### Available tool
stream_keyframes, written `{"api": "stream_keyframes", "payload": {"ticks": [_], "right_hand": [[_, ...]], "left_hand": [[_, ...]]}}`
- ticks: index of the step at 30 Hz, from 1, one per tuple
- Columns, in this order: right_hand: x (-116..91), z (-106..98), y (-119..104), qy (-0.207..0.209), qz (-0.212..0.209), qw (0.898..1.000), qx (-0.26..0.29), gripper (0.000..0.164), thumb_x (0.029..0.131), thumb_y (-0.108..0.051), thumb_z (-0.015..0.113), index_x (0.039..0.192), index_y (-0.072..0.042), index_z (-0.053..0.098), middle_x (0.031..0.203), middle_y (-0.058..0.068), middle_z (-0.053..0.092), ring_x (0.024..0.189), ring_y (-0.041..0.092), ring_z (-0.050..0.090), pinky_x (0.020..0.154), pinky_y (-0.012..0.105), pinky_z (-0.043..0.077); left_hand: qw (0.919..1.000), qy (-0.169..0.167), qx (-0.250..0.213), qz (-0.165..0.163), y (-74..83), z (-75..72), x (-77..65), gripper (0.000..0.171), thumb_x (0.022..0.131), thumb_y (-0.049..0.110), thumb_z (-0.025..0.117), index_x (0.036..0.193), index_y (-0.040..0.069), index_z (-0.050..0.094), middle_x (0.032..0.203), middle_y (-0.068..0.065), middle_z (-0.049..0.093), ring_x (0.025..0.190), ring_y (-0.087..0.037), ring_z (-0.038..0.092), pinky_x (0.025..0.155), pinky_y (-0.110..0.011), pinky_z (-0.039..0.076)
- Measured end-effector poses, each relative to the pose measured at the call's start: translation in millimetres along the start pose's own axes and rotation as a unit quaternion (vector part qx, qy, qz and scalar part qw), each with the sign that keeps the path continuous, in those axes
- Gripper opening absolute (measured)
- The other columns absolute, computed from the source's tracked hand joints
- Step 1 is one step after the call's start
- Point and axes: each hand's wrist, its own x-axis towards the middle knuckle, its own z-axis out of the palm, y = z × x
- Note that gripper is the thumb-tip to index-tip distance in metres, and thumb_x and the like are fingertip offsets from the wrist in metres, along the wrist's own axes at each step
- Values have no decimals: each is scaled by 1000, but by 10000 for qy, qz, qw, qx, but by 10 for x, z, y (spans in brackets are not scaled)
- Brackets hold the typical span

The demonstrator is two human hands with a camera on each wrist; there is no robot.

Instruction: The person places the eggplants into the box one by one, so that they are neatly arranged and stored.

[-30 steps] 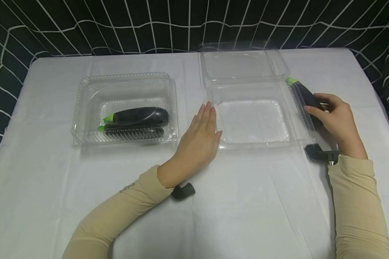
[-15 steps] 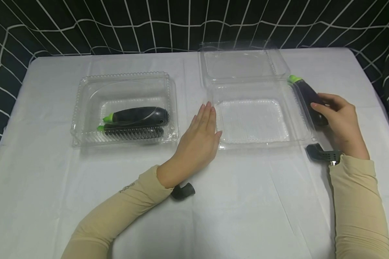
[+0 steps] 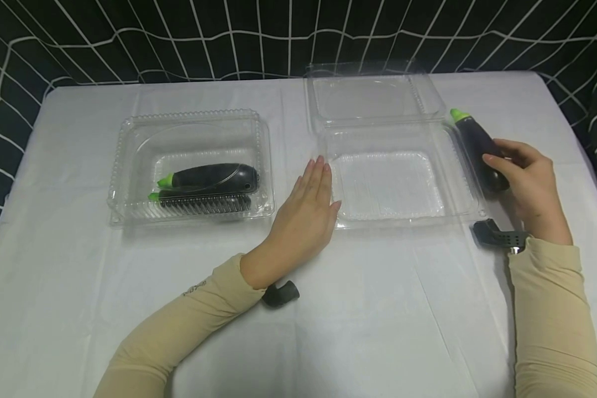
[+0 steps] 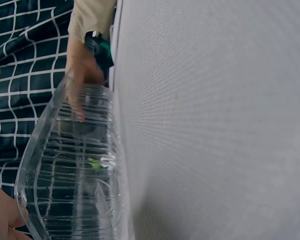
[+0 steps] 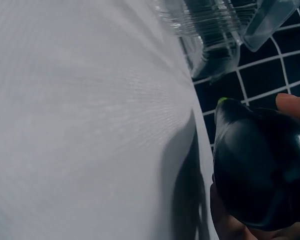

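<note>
Gripped in the right hand (image 3: 532,182) at frame right, the dark eggplant (image 3: 476,145) slants upper-left alongside the open container (image 3: 388,188).

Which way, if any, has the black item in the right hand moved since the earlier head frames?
Yes: in the head view, the black item in the right hand shifted right, away from the open container.

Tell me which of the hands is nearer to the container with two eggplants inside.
Left. The left hand is just right of the eggplant container, beside the open container; the right hand is farther off, past the open container, holding another eggplant.
</note>
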Motion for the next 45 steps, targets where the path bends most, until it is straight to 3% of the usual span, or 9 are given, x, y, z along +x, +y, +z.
{"api": "stream_keyframes", "payload": {"ticks": [5,8,12,15,19,25,32,37,45], "right_hand": [[267,-112,302,2,-99,9968,790,54,76,-20,81,126,-15,62,120,-1,54,104,10,48,70,7,45],[300,-130,321,7,-127,9931,1170,55,74,-15,82,125,-12,63,120,1,54,104,11,48,71,8,45],[320,-150,331,11,-202,9923,1223,54,74,-13,82,124,-13,63,122,1,55,107,12,48,72,8,44],[253,-132,233,21,-263,9930,1154,51,76,-11,80,124,-13,63,121,0,55,108,12,47,75,9,44],[32,-49,-64,50,-342,9914,1263,46,78,-8,77,122,-11,64,118,1,56,107,13,48,78,12,44],[-216,34,-393,-44,-521,9831,1753,41,79,1,73,118,-8,66,110,-2,58,103,11,50,76,10,42],[-159,1,-316,178,-678,9934,903,44,81,-4,74,124,-9,63,120,3,56,109,14,50,83,14,43],[-226,12,-412,33,-784,9894,1219,44,80,1,72,122,-7,63,116,1,57,107,13,53,76,11,44],[-354,39,-571,-85,-742,9925,971,44,82,3,69,124,-9,61,114,-3,57,102,10,55,73,7,45]], "left_hand": [[10000,-8,-73,-30,4,-1,-1,56,101,24,40,140,-14,28,150,-27,20,141,-34,16,112,-39,20],[10000,-17,-79,-36,6,0,-2,56,101,24,40,141,-14,27,150,-27,20,141,-34,16,112,-39,19],[10000,-4,-32,-23,6,3,-5,56,101,24,39,140,-14,28,150,-27,20,141,-34,17,112,-39,19],[10000,-5,-20,-25,6,1,-7,56,101,25,39,140,-14,28,150,-27,20,141,-34,17,112,-39,19],[10000,-21,-26,-47,2,-2,-7,57,101,24,39,141,-14,27,150,-27,19,141,-34,16,112,-39,19],[10000,-46,-5,-61,-1,-1,-6,57,101,25,39,141,-14,27,151,-27,19,141,-34,16,112,-39,19],[9999,-27,-92,-56,-2,-1,-5,57,101,24,39,141,-14,27,151,-27,19,141,-34,16,112,-39,19],[9999,4,-124,-39,-2,2,-4,57,101,24,39,141,-15,27,151,-27,19,141,-34,16,112,-39,19],[9999,3,-152,-33,-2,6,-3,57,101,24,39,141,-15,27,151,-27,19,141,-34,15,112,-39,19]]}}
